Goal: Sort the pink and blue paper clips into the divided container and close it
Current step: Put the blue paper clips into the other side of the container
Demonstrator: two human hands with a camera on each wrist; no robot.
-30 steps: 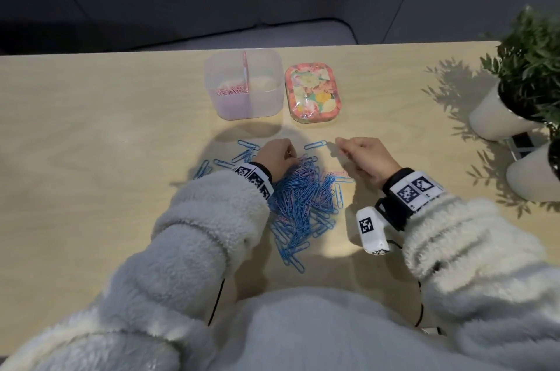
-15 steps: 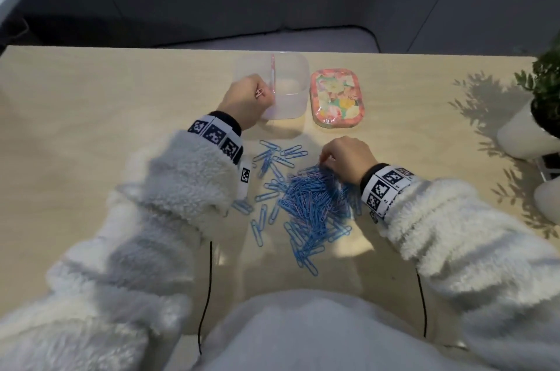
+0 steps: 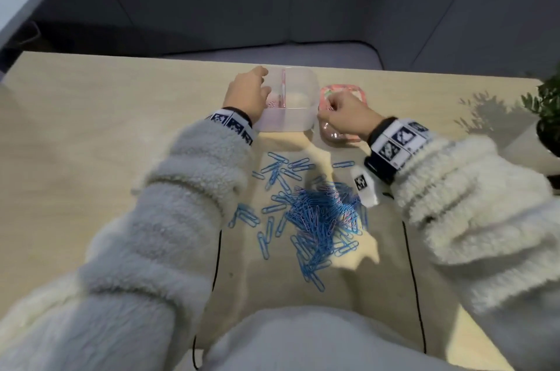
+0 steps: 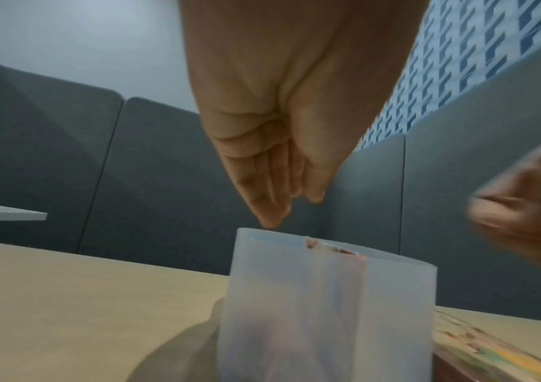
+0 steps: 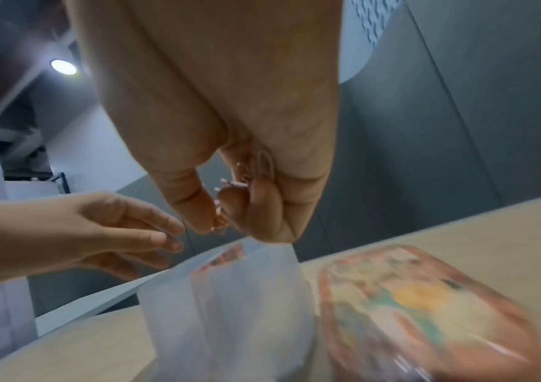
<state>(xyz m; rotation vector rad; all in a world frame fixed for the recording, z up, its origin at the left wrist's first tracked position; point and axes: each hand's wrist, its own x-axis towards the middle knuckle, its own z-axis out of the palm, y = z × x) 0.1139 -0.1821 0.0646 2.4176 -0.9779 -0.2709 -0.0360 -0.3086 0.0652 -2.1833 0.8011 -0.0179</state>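
I am well short of the end. My right hand [image 5: 226,206] pinches a few pink clips [image 5: 234,184] between thumb and curled fingers, just above the near right edge of the container [image 3: 285,119], over the gap between it and the lid [image 3: 360,95]. My left hand [image 3: 248,95] hangs over the left compartment with its fingers straight and relaxed, holding nothing; from the left wrist view the fingertips [image 4: 270,219] hover just above the rim.

As I judge it, the pink sorting is underway: pink clips already lie in the left compartment, on the left of the pink divider [image 3: 284,86]. The right compartment looks bare, though the frosted wall blurs it. The blue clips [image 3: 315,216] are nearly all still in a heap on the tabletop [image 3: 106,158] in front of me, with a few pink ones showing in the tangle and loose blue ones scattered toward the container. So what is left is this drop, the last pinks, the whole blue lot, then the lid, which lies flat just right of the container and is not on it.

For room: the container stands near the far edge of the tabletop, so I have little space behind it. The left side is broad and open. On the right a potted plant [image 3: 545,116] stands near the edge, well apart from the lid. Cables [image 3: 413,279] trail from both wrists across the near tabletop beside the heap.
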